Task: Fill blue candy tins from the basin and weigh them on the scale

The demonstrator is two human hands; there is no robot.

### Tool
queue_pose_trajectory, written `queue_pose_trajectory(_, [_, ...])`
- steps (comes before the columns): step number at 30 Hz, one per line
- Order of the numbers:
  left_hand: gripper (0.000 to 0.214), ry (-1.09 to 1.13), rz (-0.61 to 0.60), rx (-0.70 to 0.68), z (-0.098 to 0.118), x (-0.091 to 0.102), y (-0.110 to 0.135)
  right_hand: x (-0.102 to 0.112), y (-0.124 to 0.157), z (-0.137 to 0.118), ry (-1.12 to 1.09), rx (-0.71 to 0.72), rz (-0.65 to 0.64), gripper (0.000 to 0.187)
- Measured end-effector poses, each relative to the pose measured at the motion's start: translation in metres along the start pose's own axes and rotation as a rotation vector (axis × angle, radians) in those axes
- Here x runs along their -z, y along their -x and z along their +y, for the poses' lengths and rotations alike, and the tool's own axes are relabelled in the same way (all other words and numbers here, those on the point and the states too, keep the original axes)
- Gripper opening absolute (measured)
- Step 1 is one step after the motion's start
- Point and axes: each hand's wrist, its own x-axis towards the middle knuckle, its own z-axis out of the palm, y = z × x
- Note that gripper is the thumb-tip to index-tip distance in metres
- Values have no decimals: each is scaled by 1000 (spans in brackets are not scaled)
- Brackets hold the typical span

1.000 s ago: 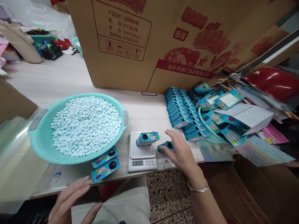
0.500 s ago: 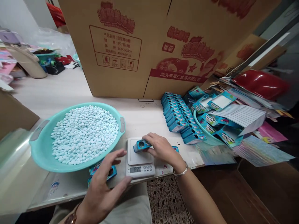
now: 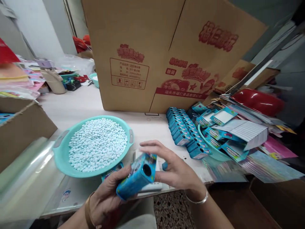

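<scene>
My left hand [image 3: 107,194] grips a blue candy box [image 3: 137,181], tilted above the table's front edge, its round dark hole facing right and up. Fingers apart, my right hand [image 3: 172,165] curves beside the holed end; whether it touches the box I cannot tell. A small blue piece [image 3: 164,165] shows between its thumb and fingers, too little seen to name. Behind the box is a white digital scale [image 3: 149,188], mostly covered. To the left, a teal basin [image 3: 59,162] holds many pale blue candies [image 3: 97,144]. Another blue box [image 3: 111,171] pokes out under its rim.
Rows of upright blue boxes [image 3: 182,138] stand right of centre, next to a teal tub [image 3: 218,153] heaped with flat printed cartons [image 3: 213,133]. A large cardboard carton [image 3: 133,98] walls off the back. A smaller open carton [image 3: 26,133] sits at far left.
The blue box has come off the scale and is now in my left hand, tilted towards me. My right hand has loosened from it, fingers spread. The camera view has tilted up.
</scene>
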Motion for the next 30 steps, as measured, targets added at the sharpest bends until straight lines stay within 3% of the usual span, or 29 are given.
queue_pose_trajectory(2, [38, 43, 100, 27, 11, 14, 4, -25, -11, 17, -283, -42, 204, 55])
queue_pose_trajectory(5, [42, 70, 227, -33, 28, 37, 7, -67, -34, 37, -785, -170, 475, 44])
queue_pose_trajectory(8, [61, -19, 346, -149, 35, 60, 11, -103, -59, 41, -1180, -334, 579, 38])
queue_pose_trajectory(11, [76, -256, 509, -244, 42, 79, 16, -126, -84, 38, -1425, -440, 651, 30])
queue_pose_trajectory(16, [84, -1059, 638, -493, 79, 89, 12, -153, -131, 40, -1559, -472, 750, 25])
queue_pose_trajectory(20, [79, -1450, 485, -623, 109, 80, -4, -162, -165, 45, -1531, -369, 690, 20])
queue_pose_trajectory(23, [71, -1480, 394, -616, 112, 79, -14, -156, -173, 49, -1495, -347, 662, 15])
queue_pose_trajectory(27, [59, -1255, 502, -593, 98, 84, -14, -139, -161, 50, -1532, -402, 742, 11])
queue_pose_trajectory(30, [54, -1154, 559, -663, 93, 82, -8, -135, -155, 46, -1531, -404, 750, 11])
